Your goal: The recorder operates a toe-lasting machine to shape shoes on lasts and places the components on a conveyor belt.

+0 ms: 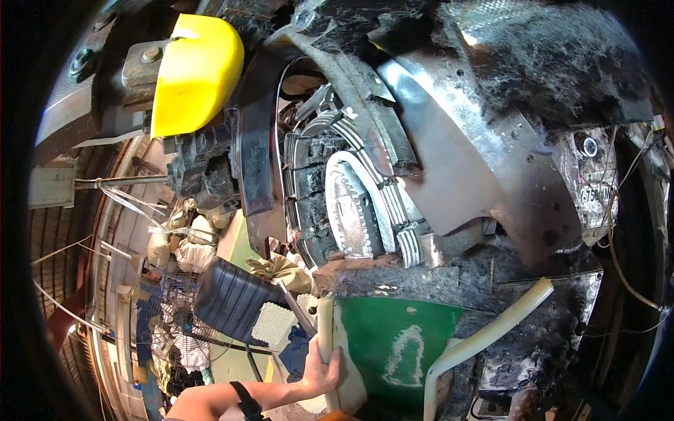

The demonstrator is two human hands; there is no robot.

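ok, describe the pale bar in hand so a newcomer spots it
Find the green panel, bottom centre of the view. Along its left side stands an upright cream bar. Unlike the bent cream bar at right, the left hand holds it.

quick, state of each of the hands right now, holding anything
Left hand: closed around the upright, cream-coloured tubular rail beside the green panel.
Right hand: not in view, so its state cannot be told.
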